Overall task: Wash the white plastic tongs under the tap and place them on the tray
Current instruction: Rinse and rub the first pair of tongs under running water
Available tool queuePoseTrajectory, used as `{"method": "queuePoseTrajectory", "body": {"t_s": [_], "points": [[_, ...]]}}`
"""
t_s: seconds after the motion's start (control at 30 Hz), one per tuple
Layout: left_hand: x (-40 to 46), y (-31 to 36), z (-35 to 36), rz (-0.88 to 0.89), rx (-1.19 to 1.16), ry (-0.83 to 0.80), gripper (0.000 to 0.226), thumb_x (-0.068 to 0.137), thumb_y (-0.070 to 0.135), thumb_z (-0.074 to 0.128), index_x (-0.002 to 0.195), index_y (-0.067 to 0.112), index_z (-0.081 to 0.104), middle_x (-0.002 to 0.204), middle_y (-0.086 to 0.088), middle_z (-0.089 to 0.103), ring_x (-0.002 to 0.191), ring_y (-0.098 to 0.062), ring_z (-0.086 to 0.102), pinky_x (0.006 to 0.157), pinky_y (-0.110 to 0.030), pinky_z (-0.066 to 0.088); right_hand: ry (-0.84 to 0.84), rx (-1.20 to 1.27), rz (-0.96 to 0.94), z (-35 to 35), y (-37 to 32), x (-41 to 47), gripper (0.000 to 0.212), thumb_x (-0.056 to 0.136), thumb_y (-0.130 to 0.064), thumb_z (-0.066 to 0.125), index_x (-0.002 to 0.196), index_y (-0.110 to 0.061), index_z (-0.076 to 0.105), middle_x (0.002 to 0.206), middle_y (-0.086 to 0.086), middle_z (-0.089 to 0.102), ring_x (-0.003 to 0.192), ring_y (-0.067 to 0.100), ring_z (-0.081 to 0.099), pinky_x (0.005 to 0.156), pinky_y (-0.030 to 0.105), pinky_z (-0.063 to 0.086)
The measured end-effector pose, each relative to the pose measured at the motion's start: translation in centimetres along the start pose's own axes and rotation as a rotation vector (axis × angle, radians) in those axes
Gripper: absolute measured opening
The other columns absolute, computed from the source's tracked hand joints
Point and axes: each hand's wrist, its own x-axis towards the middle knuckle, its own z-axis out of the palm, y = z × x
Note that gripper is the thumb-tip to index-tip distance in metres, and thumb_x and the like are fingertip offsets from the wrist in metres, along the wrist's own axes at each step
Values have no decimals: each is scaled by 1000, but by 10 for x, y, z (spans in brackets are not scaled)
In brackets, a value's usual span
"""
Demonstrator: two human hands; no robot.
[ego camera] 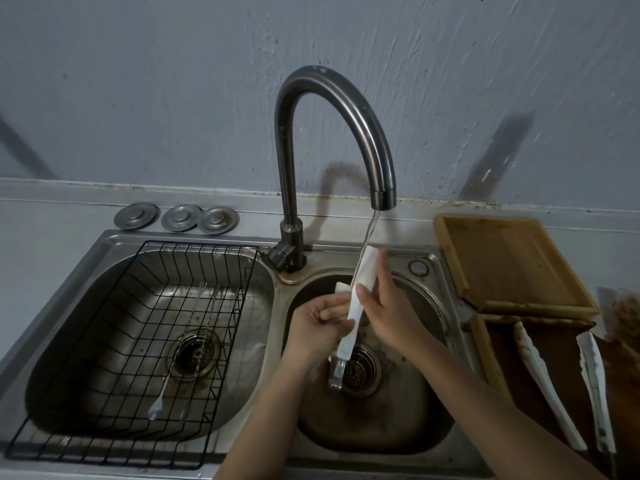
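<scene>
White plastic tongs stand nearly upright over the right sink bowl, under the stream running from the curved tap. My left hand grips one arm of the tongs from the left, fingers curled round it. My right hand holds the other arm, thumb and fingers pinching its upper half. Water runs down the tongs toward the drain. A wooden tray lies on the counter to the right of the sink.
The left bowl holds a black wire rack with long thin utensils in it. Three metal sink plugs sit behind it. Right of the sink, two more white tongs lie on a dark wooden board.
</scene>
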Motion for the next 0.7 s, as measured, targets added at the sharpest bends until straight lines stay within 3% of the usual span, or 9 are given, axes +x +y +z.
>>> {"method": "queuePoseTrajectory", "body": {"t_s": [0.07, 0.1, 0.17, 0.27, 0.33, 0.43, 0.53, 0.6, 0.7], "points": [[3, 1, 13, 30, -57, 111, 30, 76, -14, 63, 96, 8, 67, 83, -10, 73, 79, -24, 70, 75, -40, 57, -69, 50, 31, 0, 2, -9, 45, 94, -42, 38, 135, -25, 36, 92, -5, 65, 80, 13, 67, 69, 34, 53], [3, 1, 20, 44, -78, 175, 29, 75, -14, 64, 95, 7, 65, 81, -10, 73, 73, -22, 69, 70, -37, 57, -108, 103, 61, 2, 0, -16, 39, 93, -46, 36, 125, -25, 46, 89, -5, 66, 79, 13, 66, 71, 38, 53], [4, 0, 28, 53, -78, 263, 27, 76, -12, 63, 94, 9, 61, 76, -7, 72, 64, -18, 67, 58, -30, 55, -126, 165, 85, 10, -3, -28, 45, 90, -53, 30, 124, -28, 46, 88, -2, 66, 77, 16, 65, 70, 38, 52], [0, -5, 35, -46, -143, 230, 19, 85, -2, 54, 97, 12, 60, 76, -5, 73, 64, -20, 67, 57, -32, 55, -35, 111, 148, 18, -1, -34, 38, 96, -42, 31, 128, -25, 40, 84, -7, 63, 71, 6, 64, 55, 14, 49], [-2, -7, 34, -116, -168, 151, 20, 90, 0, 47, 99, 14, 57, 68, -1, 74, 62, -17, 66, 59, -31, 54, -3, 38, 226, 19, 5, -31, 30, 97, -32, 34, 123, -20, 43, 77, -11, 57, 57, -3, 58, 43, 6, 41], [-2, -5, 19, -26, -66, 79, 23, 90, -6, 46, 96, 15, 56, 82, -1, 74, 82, -15, 67, 78, -30, 53, -34, -43, 319, 15, 16, -25, 23, 95, -25, 44, 112, -14, 55, 75, -6, 59, 46, -1, 58, 36, 8, 39], [5, 1, -10, 245, 281, 239, 31, 88, -6, 50, 88, 25, 55, 98, 3, 67, 92, -2, 63, 84, -18, 50, 25, 47, 417, 0, 22, -23, 24, 97, -22, 37, 101, -12, 59, 73, 3, 60, 43, 11, 58, 33, 19, 42], [9, 4, -27, 319, 218, 402, 24, 88, -5, 50, 90, 18, 58, 99, 2, 69, 89, 0, 65, 85, -19, 52, -4, 143, 459, -9, 24, -21, 29, 98, -24, 32, 96, -14, 59, 71, 7, 59, 38, 15, 53, 31, 19, 37], [20, 0, -38, 219, -94, 507, 17, 90, -5, 49, 103, 3, 56, 108, -13, 67, 98, -19, 65, 91, -31, 50, -126, 270, 549, -17, 29, -21, 31, 97, -26, 31, 98, -13, 59, 60, 8, 53, 31, 13, 44, 30, 16, 26]]}}
